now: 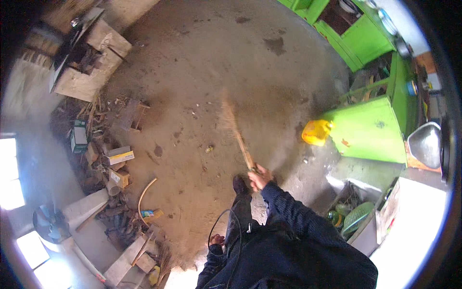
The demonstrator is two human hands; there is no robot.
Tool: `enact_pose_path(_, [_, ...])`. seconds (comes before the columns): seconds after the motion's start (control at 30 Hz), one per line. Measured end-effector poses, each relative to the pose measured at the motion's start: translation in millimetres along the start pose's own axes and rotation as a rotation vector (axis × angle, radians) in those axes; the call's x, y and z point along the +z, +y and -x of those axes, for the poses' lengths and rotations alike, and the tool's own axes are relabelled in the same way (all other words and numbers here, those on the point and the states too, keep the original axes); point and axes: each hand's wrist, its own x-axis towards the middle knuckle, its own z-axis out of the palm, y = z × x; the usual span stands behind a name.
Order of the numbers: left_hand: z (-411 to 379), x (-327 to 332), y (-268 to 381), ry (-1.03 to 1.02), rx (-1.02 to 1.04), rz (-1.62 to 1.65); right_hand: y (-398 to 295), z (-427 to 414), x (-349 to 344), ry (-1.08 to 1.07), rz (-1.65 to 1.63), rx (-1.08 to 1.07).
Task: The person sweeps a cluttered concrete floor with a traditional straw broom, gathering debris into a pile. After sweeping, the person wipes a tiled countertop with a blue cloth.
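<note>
My right hand (260,177) is closed around the bound handle of a straw hand broom (242,142). The broom points up and away from me over the dirt-covered floor (180,90), and its bristle end is blurred. Low in the view, beside my leg, my left hand (217,239) hangs near a thin black cable loop; I see nothing in it, and its fingers are partly hidden. Small bits of litter (209,149) lie on the floor to the left of the broom.
A yellow plastic container (317,132) stands by the green cabinet (368,133) at right. Firewood (115,216), small cartons (121,156) and a curved hose-like strip (141,198) lie at left. A stove-like block (97,65) is at upper left, a bin with bottles (364,238) at lower right.
</note>
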Motion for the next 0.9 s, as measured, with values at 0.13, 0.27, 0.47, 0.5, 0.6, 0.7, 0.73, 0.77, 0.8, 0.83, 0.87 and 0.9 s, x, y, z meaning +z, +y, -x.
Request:
enact_pose_path(0.13, [-22,12,18,-0.531,-0.132,-0.015,-6,5,-54,0.241,0.069,-0.147])
enact_pose_path(0.27, [3,75,2,-0.007,0.114,-0.065,-9,-43,-131,0.542,0.224,-0.001])
enact_pose_path(0.47, [36,138,-43,0.384,0.332,-0.193,11,-169,-96,0.231,0.438,0.031])
enact_pose_path(0.5, [45,150,-47,0.43,0.3,-0.181,5,-181,-66,0.123,0.593,-0.09])
enact_pose_path(0.6, [60,157,-94,0.51,0.314,-0.136,-49,-140,48,-0.298,0.174,0.334])
enact_pose_path(0.7, [49,178,-126,0.486,0.355,-0.06,-62,-123,55,-0.266,0.552,-0.066])
enact_pose_path(0.73, [45,179,-136,0.49,0.368,-0.014,-75,-97,61,-0.275,0.566,-0.07])
enact_pose_path(0.77, [43,181,-147,0.501,0.375,0.012,-66,-88,47,-0.339,0.553,-0.069])
enact_pose_path(0.8, [41,186,-153,0.502,0.386,0.032,-62,-78,32,-0.398,0.533,-0.077])
enact_pose_path(0.83, [43,196,-158,0.501,0.382,0.05,-54,-68,25,-0.36,0.652,-0.121])
enact_pose_path(0.87, [37,198,-151,0.615,0.262,-0.437,-45,-63,23,-0.329,0.763,-0.17])
enact_pose_path(0.9, [30,186,-167,0.693,0.42,-0.758,-40,-41,24,-0.359,0.808,-0.09])
